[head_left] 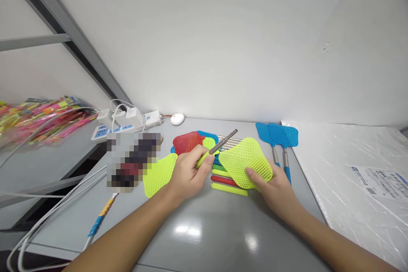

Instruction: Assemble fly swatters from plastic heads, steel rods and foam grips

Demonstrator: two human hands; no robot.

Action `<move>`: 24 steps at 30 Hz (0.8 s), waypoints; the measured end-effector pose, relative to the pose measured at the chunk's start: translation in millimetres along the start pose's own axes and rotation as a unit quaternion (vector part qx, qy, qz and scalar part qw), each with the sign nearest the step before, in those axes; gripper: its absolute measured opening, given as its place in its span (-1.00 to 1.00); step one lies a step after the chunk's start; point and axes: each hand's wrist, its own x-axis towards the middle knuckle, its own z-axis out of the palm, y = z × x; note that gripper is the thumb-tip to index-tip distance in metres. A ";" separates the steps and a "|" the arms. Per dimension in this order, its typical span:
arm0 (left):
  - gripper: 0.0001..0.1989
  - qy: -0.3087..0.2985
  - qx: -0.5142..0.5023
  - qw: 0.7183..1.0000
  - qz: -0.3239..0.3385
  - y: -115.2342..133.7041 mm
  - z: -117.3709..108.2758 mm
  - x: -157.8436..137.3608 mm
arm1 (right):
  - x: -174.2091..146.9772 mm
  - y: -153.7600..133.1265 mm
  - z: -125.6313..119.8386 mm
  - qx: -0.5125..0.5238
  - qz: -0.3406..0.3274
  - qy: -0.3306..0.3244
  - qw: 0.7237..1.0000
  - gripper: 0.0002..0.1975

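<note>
- Above the middle of the bench (219, 229), a yellow-green handle (202, 160) with a metal rod (225, 138) slants up to the right, the rod's tip near the yellow-green mesh head (247, 162) but apart from it.
- The left hand (191, 172) grasps the handle, fingers curled around it.
- The right hand (276, 187) grips the mesh head by its lower right edge, thumb on the front face.
- Beneath and between the hands, coloured handles (227, 180) lie in a row, with metal rods (230, 143) behind.
- Beyond the left hand are a red mesh head (187, 142) and some blue mesh; just left of it, another yellow-green head (159, 175) lies flat.
- To the right, blue swatters (276, 134) overlap beside a plastic-wrapped white board (344, 153).
- Farther left sit a white round case (177, 119), a power strip (153, 118) with plugs, and a pixelated object.
</note>
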 end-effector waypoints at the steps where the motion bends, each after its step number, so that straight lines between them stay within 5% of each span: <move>1: -0.80 -0.013 -0.003 1.000 0.008 1.1 -0.4 -0.4 | 2.1 1.1 -1.3 0.051 0.028 0.038 0.998 -0.71; 5: -0.78 -0.124 0.004 0.992 0.033 11.0 -0.5 -2.4 | 14.9 3.2 -12.6 0.191 0.061 0.121 0.972 -0.79; 10: -0.76 -0.251 0.068 0.966 0.003 23.9 5.9 -5.1 | 28.2 -1.9 -27.1 0.331 0.117 0.104 0.931 -0.72; 24: -0.73 -0.259 0.122 0.956 -0.061 15.4 11.8 0.8 | 25.4 -7.0 -16.4 0.274 0.048 0.075 0.958 -0.76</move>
